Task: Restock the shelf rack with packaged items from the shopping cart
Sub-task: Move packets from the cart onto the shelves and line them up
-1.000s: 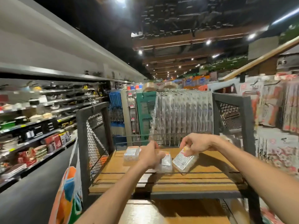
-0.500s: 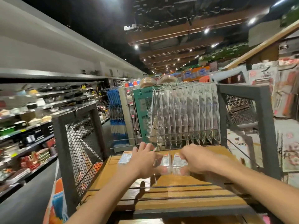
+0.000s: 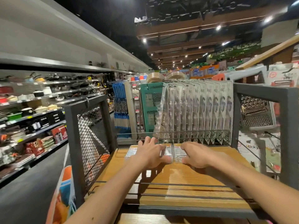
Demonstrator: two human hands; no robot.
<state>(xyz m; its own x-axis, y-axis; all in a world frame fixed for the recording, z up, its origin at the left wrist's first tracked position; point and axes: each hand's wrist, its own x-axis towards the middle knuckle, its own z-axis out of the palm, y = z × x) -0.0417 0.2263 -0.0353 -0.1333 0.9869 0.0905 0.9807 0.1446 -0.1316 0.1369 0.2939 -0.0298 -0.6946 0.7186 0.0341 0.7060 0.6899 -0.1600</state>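
The right packet [image 3: 178,153], held tilted a second ago, now lies flat on the wooden shelf [image 3: 186,177] against the middle packet [image 3: 168,151], near the rear wire rail [image 3: 202,132]; the left packet [image 3: 130,153] lies in the same row; left hand [image 3: 152,153] rests on them, fingers straight and spread; right hand [image 3: 196,155] pinches the right packet's end, fingers curled.

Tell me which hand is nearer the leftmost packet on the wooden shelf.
Left. The left hand lies just right of the leftmost packet; the right hand is farther right, holding the right packet.
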